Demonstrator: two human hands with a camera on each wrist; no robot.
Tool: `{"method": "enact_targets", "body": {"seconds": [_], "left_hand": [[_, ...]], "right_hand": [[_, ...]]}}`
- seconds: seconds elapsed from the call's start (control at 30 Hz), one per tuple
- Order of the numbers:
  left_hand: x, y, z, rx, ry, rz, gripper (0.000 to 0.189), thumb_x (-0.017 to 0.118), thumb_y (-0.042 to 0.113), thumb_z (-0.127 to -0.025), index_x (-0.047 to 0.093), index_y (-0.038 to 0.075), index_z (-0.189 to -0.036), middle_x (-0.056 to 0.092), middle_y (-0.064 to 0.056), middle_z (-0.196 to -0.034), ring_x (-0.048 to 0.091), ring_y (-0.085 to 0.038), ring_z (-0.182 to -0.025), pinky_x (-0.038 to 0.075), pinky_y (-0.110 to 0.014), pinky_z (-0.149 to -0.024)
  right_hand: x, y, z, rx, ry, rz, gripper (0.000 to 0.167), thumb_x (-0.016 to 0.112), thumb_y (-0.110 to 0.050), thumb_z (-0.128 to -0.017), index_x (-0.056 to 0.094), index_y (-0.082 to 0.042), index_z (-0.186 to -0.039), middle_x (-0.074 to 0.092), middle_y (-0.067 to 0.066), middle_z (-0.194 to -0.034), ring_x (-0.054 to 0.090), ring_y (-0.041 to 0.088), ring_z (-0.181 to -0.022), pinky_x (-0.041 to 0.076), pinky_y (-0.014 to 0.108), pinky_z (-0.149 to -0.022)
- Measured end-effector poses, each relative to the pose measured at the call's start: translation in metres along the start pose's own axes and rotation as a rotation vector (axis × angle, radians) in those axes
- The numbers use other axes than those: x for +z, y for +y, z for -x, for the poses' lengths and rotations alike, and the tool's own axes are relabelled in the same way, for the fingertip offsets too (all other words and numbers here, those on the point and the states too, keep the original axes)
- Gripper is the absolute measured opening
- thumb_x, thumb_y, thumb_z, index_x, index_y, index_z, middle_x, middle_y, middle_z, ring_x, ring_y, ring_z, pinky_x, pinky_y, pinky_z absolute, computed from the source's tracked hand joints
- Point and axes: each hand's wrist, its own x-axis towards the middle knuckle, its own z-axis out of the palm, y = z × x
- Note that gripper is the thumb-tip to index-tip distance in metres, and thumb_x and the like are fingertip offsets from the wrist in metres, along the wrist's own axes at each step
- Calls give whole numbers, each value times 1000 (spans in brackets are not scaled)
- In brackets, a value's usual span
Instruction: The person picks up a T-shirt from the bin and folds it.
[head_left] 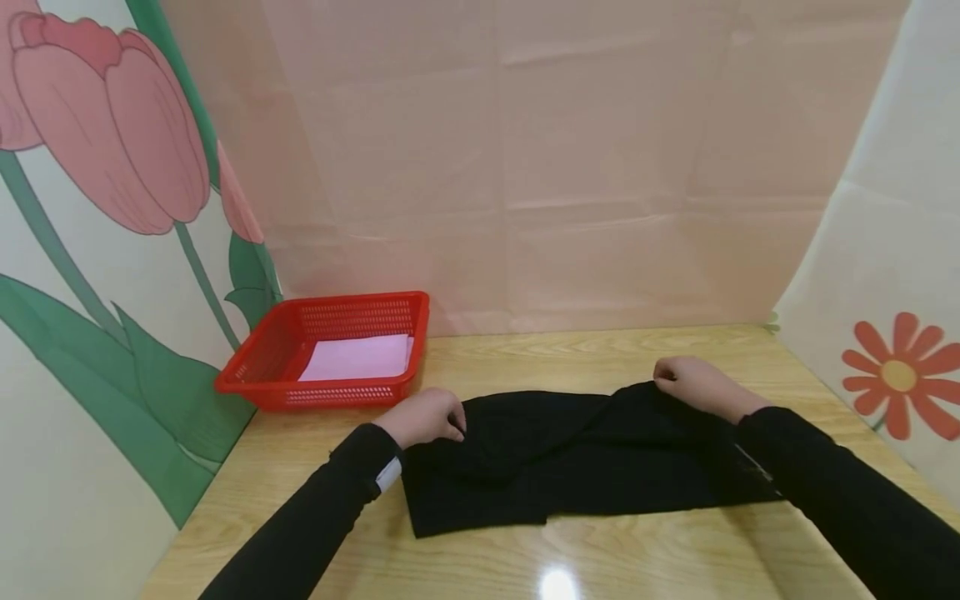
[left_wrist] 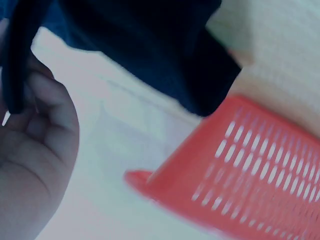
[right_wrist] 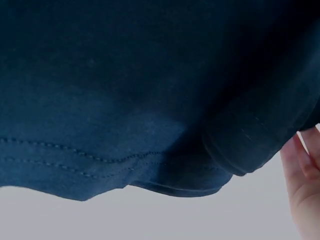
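A black garment (head_left: 592,471) with a stitched hem lies folded across the wooden table, its upper side partly lifted. My left hand (head_left: 426,417) pinches its left part; in the left wrist view, a dark strip of cloth (left_wrist: 15,65) passes between thumb and fingers. At the upper right edge, my right hand (head_left: 697,385) grips the cloth with bent fingers. The right wrist view is mostly filled by the garment (right_wrist: 100,105), with two rows of stitching along the hem and the fingers at the far right. What kind of garment it is cannot be told.
Behind my left hand stands a red plastic basket (head_left: 315,394) with slotted walls. Light pink or white sheets (head_left: 356,357) lie in it. The wooden table (head_left: 637,550) meets a pinkish covering (head_left: 525,167) at the back, with flower-printed sheets at both sides.
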Motion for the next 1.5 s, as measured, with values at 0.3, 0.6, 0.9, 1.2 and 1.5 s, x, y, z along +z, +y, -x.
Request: {"method": "enact_targets", "body": {"seconds": [0.3,0.6,0.9,1.2,1.5], "left_hand": [[-26,7,6,33,214,-112,7,71,15,-89,71,13,-96,67,2,-89,60,-16,-82,50,-33,-84],[-49,2,-2,18,402,-156,11,70,17,-91,71,11,-100,69,-2,-95,63,-19,-88,51,-36,-86],[-78,-1,-11,9,537,-166,9,70,14,-91,69,9,-99,68,-6,-94,63,-22,-89,50,-37,-87],[-89,-14,-21,-132,647,-45,13,66,15,-94,70,8,-104,69,-7,-102,62,-24,-92,49,-40,-89],[-91,-34,-24,-190,694,114,16,63,16,-96,69,6,-107,69,-10,-107,62,-27,-94,48,-42,-88]], "right_hand": [[-15,-5,3,9,187,29,7,62,-12,-93,67,-9,-90,60,1,-78,51,17,-67,43,40,-65],[-30,-8,7,34,302,85,10,61,-14,-94,68,-6,-95,65,6,-83,57,19,-67,47,45,-65],[-38,-7,7,52,395,110,7,60,-12,-94,65,-7,-93,64,8,-83,56,21,-65,45,45,-61],[-49,-6,3,93,500,142,10,59,-8,-93,64,0,-91,63,17,-85,57,31,-69,46,51,-62],[-54,-3,6,104,543,142,9,57,-6,-92,61,2,-89,61,19,-79,54,30,-62,43,50,-57]]}}
